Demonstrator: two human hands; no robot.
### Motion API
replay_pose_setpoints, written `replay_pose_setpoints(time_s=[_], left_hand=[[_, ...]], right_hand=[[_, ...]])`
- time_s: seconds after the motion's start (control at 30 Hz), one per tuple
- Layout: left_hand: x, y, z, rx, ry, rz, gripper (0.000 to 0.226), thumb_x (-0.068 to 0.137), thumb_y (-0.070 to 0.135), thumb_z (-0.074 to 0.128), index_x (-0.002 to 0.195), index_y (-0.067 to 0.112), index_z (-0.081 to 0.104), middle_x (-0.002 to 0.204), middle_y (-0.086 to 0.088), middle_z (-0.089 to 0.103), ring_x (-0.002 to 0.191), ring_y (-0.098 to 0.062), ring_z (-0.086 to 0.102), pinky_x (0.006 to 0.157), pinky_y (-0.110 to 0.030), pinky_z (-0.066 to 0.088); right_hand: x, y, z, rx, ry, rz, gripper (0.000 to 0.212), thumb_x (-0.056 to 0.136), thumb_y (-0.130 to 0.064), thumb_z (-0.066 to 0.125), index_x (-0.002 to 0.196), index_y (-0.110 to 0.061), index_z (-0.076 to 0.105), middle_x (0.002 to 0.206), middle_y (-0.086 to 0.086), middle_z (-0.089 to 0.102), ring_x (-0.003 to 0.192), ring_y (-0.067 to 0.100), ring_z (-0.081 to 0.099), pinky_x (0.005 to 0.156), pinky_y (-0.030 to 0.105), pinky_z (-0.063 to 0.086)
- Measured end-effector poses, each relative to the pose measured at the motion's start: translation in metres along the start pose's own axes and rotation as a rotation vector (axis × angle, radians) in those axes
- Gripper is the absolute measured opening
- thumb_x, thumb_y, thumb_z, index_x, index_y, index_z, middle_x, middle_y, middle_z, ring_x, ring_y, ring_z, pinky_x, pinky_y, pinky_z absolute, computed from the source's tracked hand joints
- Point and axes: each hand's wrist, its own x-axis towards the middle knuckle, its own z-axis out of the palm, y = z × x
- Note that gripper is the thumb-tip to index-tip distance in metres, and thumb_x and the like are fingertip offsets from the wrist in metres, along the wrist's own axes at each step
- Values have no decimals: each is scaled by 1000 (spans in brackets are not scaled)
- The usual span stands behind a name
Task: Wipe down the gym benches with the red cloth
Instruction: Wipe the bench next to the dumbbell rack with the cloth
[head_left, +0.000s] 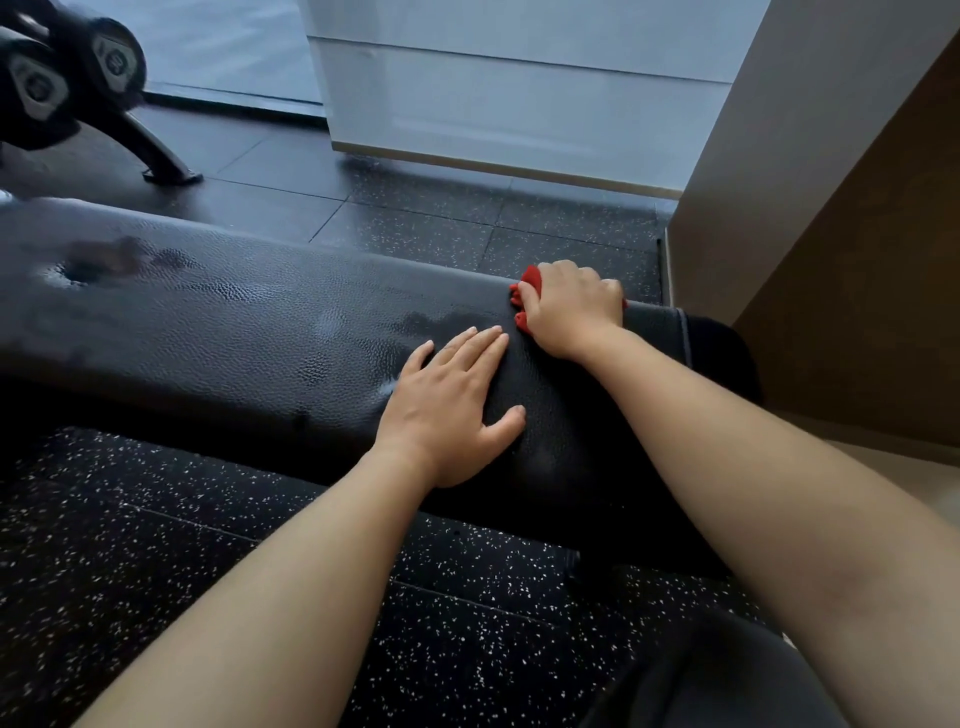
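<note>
Evidently the wipe was at the far right end of the black padded gym bench (234, 322), where the right hand (574, 306) bore down on the bunched red cloth (531, 283) at the back edge of the pad. Its grip was closed around the cloth, fingers curled over it so that only a few red folds showed at the thumb side. Balling it up like that likely gave a firm wad to press with, rather than a loose sheet that would slide. The left hand (449, 410) lay flat on the surface just beside it, nearer the person, with fingers straight and together and the thumb spread, its grip wide and holding nothing. It seemed placed there to prop the body's lean over the bench and to steady the pad against the rubbing. Dull smeared patches (431, 319) on the textured vinyl, by the two hands and farther left, looked like damp streaks, which suggested part of the top was already wiped, though how much I could not tell. Beyond the bench lay speckled rubber floor tiles (467, 218), and blurred dumbbells (67, 73) sat at the upper left, well apart from the work.
</note>
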Motion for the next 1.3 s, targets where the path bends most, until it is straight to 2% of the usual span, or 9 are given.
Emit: replay_pose_setpoints(time_s=[0.17,0.27,0.37,0.43,0.53,0.63,0.93,1.17,1.3], left_hand=[[0,0,0,16,-15,-2,93,70,68,4,151,23,15,158,10,12,145,-8,8,119,-37,7],[1,0,-1,26,-84,18,76,89,62,22,152,22,8,159,9,4,146,-8,1,119,-38,3],[3,-6,-10,4,-154,41,73,93,57,31,152,22,8,160,10,1,146,-8,-1,119,-38,2],[1,-18,-11,21,-129,45,73,91,62,26,152,25,11,159,11,5,146,-8,2,119,-40,4],[-7,-31,-8,33,-56,32,82,77,70,7,150,33,14,158,13,10,145,-8,7,119,-41,7],[-6,-32,-6,18,-12,28,86,71,68,5,148,34,22,156,13,18,144,-8,14,118,-40,11],[-2,-32,-4,52,-47,5,94,67,68,-3,152,29,8,159,13,4,146,-9,1,119,-39,4],[-6,-32,-1,66,-40,8,94,67,68,-4,152,28,8,159,13,5,146,-9,3,119,-37,5],[-8,-32,-1,62,-25,4,93,68,69,-4,151,29,9,159,13,5,146,-9,3,119,-37,6]], right_hand=[[-25,5,4,52,51,-64,45,98,-46,32,129,-16,45,136,4,45,127,26,41,101,44,28],[-59,8,0,60,27,-112,53,98,-45,32,143,-16,33,151,2,31,137,23,30,107,42,22],[-101,10,-3,48,-3,-152,57,99,-45,31,148,-18,25,158,1,18,143,18,20,111,40,16],[-121,9,-3,32,-2,-172,57,99,-45,30,149,-19,23,159,0,16,143,16,17,111,38,14],[-122,5,-3,16,1,-167,57,99,-46,29,149,-20,23,159,-2,16,143,14,16,110,36,15],[-96,-1,-1,32,7,-151,57,100,-46,29,149,-19,25,158,-1,19,143,16,19,110,38,16],[-7,-26,8,40,11,-94,48,98,-46,29,134,-16,41,141,3,41,131,25,38,102,43,27],[-75,-6,3,36,-1,-181,56,99,-46,30,148,-18,26,157,0,20,142,18,21,110,39,17],[-146,11,0,28,21,-201,74,87,-56,9,148,-18,28,158,-1,21,142,15,22,108,38,20]])
